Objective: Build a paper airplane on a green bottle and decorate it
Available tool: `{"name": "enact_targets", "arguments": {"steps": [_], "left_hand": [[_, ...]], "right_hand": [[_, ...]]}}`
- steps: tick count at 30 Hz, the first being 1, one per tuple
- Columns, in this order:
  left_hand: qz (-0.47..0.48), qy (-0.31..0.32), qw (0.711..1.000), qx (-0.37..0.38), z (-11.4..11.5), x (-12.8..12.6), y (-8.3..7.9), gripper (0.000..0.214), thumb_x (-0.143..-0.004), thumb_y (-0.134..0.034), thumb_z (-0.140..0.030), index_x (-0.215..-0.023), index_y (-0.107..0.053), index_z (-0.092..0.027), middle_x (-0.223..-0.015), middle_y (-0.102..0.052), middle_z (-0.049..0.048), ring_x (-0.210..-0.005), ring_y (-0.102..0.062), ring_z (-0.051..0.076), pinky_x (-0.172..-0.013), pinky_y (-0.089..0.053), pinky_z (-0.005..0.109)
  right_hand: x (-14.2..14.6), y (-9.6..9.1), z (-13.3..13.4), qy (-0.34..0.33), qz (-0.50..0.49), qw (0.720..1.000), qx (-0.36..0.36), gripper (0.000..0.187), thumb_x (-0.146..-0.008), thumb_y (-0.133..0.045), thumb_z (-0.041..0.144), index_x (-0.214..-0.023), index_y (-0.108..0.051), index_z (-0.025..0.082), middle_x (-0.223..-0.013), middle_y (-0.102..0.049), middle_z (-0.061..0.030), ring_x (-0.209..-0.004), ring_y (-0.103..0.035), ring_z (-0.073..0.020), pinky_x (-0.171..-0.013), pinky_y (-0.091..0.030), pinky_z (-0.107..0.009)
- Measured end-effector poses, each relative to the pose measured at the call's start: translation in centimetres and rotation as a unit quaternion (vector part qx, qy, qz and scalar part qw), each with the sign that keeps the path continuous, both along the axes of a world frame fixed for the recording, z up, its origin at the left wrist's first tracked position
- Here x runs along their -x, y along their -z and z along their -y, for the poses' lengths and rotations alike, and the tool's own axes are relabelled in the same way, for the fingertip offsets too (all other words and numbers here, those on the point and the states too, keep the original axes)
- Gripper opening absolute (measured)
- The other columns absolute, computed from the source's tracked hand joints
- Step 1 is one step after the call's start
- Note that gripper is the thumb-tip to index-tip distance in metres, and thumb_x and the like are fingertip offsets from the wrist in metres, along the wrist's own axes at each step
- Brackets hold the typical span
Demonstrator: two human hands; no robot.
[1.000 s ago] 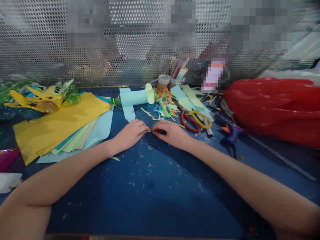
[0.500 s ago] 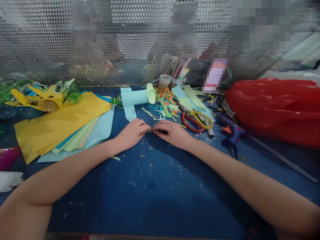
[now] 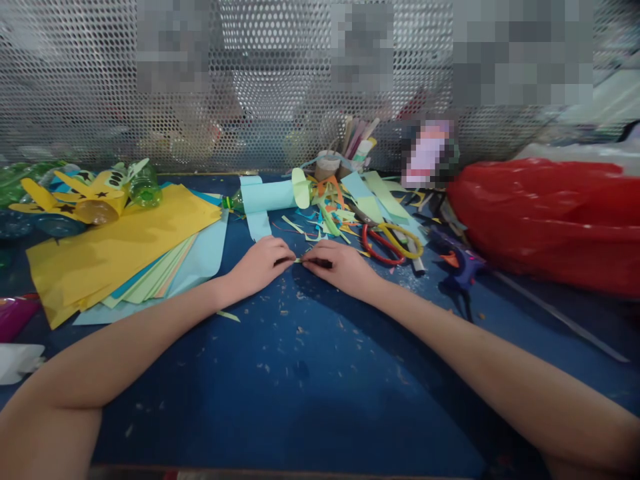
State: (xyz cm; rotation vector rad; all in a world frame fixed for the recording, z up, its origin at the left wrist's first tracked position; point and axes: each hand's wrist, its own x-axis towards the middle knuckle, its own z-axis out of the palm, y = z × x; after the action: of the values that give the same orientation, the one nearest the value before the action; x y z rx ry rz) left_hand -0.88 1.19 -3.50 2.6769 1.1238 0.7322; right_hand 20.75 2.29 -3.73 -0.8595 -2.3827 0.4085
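Observation:
My left hand [image 3: 260, 265] and my right hand [image 3: 340, 265] meet fingertip to fingertip on the blue table [image 3: 300, 373]. Both are pinched on a thin greenish paper strip [image 3: 299, 260] that shows between them. A dark bit shows under the right fingers; I cannot make out what it is. Just beyond the hands lies a bottle wrapped in light blue paper [image 3: 267, 197] beside a heap of coloured paper scraps [image 3: 333, 213].
A stack of yellow, green and blue paper sheets [image 3: 120, 253] lies at left, with a yellow paper plane on bottles [image 3: 85, 197] behind it. Red-and-yellow scissors [image 3: 393, 241], a glue gun [image 3: 457, 261] and a red plastic bag [image 3: 545, 217] are at right. A perforated metal screen [image 3: 280, 80] closes the back.
The hands have stayed pinched together on the strip, shifting only slightly. Nothing else has moved.

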Motion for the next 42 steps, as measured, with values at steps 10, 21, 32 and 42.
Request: {"name": "enact_targets", "arguments": {"steps": [10,21,32,42], "left_hand": [[-0.038,0.01,0.999,-0.025,0.1,-0.2,-0.2,0.021,-0.095,-0.049,-0.023,-0.09,-0.067,-0.014,-0.088,-0.064,0.0067,-0.086,-0.057,0.02,-0.081,-0.046,0.035],[-0.005,0.011,1.0,-0.016,0.2,-0.3,0.0,0.012,-0.091,-0.057,-0.022,-0.089,-0.067,-0.015,-0.086,-0.066,0.0046,-0.084,-0.059,0.018,-0.079,-0.047,0.032],[-0.035,0.056,0.938,-0.34,1.4,0.3,-1.4,0.015,-0.094,-0.048,-0.013,-0.097,-0.062,-0.013,-0.088,-0.068,0.0071,-0.087,-0.061,0.018,-0.085,-0.052,0.034],[-0.011,0.099,0.925,-0.366,1.5,0.9,-1.0,0.021,-0.093,-0.05,-0.01,-0.109,-0.059,-0.02,-0.099,-0.069,0.0045,-0.097,-0.063,0.017,-0.088,-0.052,0.033]], "right_hand": [[0.4,0.3,0.1,0.041,0.019,0.999,-0.014,0.013,-0.088,-0.058,0.022,-0.084,-0.07,0.018,-0.077,-0.065,-0.0045,-0.07,-0.059,-0.0149,-0.066,-0.048,-0.028],[0.4,0.4,0.4,0.008,0.0,0.997,-0.083,0.016,-0.091,-0.052,0.023,-0.085,-0.067,0.017,-0.074,-0.061,-0.0047,-0.066,-0.055,-0.0146,-0.063,-0.047,-0.028],[0.4,-1.7,0.3,0.068,-0.213,0.886,0.407,0.032,-0.085,-0.06,0.048,-0.083,-0.067,0.017,-0.077,-0.069,-0.0054,-0.062,-0.06,-0.0117,-0.061,-0.051,-0.026],[0.6,-3.3,1.4,0.01,-0.213,0.799,0.563,0.028,-0.073,-0.076,0.042,-0.074,-0.072,0.015,-0.075,-0.07,-0.0025,-0.059,-0.057,-0.0052,-0.056,-0.046,-0.017]]}}
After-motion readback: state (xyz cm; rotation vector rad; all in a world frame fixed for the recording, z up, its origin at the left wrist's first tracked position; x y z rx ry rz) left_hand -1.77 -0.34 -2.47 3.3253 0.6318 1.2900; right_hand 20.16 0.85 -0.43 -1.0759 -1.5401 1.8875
